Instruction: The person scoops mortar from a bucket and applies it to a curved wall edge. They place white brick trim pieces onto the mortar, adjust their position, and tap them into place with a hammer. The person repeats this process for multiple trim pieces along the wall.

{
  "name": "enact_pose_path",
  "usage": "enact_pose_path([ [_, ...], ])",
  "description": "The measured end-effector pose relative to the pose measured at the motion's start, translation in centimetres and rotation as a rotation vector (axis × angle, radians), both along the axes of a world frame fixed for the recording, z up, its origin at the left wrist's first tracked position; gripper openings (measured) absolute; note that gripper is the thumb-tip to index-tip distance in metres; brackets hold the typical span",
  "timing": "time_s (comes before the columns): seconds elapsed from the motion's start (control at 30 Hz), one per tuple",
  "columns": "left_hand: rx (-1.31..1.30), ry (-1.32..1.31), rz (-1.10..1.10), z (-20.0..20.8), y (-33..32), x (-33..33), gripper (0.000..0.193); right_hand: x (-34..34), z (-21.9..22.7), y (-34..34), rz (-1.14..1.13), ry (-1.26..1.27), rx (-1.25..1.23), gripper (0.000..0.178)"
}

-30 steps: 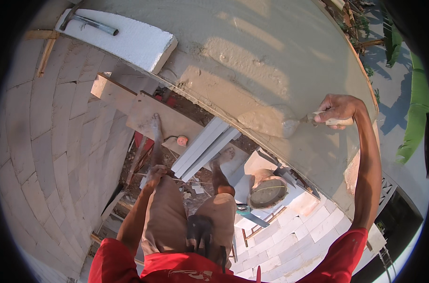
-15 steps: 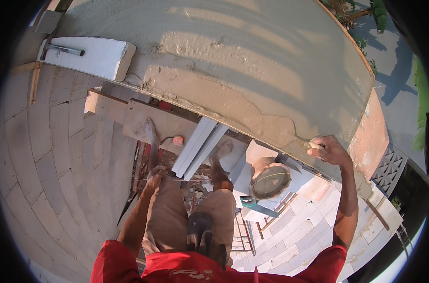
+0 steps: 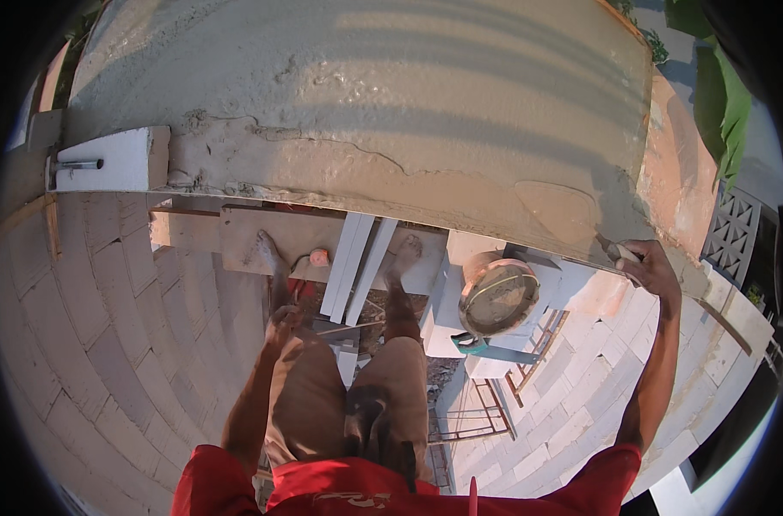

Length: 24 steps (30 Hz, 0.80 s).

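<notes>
Left hand (image 3: 284, 322) down at the knee (image 3: 308, 354), trowel (image 3: 572, 220) up on the wet cement (image 3: 460, 112), right hand (image 3: 652, 268) on its handle (image 3: 620, 251).
Over left, curled fingers, well apart from the trowel; whether they pinch anything, I can't tell. Across we go: smeared blade (image 3: 557, 210) lying near the cement's front edge, long axis slanting down rightward, and there's the right hand, much the nearer, wrapped around the handle, blade pointing up-left from it.
</notes>
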<state>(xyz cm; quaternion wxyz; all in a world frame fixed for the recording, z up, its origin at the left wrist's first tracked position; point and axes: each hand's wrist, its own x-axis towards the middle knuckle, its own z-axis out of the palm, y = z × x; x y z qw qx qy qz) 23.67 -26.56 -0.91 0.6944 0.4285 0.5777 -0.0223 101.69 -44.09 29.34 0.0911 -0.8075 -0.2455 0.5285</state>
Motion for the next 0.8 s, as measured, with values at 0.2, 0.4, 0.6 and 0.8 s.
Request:
enact_pose_path([
  [0.2, -0.094, 0.107, -0.184, -0.8, 0.4, 1.8, 0.026, -9.3, 6.1, -15.5, -0.381, -0.093, 0.202, 0.073],
  [0.4, 0.029, 0.227, -0.567, -4.5, 0.3, 11.8, 0.034, -32.2, 1.5, -23.4, -1.131, 0.022, 0.203, 0.046],
  [0.6, -0.101, -0.036, -1.021, -8.0, -6.1, 31.6, 0.055, -47.5, -15.6, -21.4, -0.921, -0.461, -0.316, 0.037],
  [0.8, -0.180, -0.069, -1.221, -10.7, -17.9, 39.9, 0.079, -52.2, -32.2, -19.9, -1.157, -0.662, -0.239, 0.054],
])
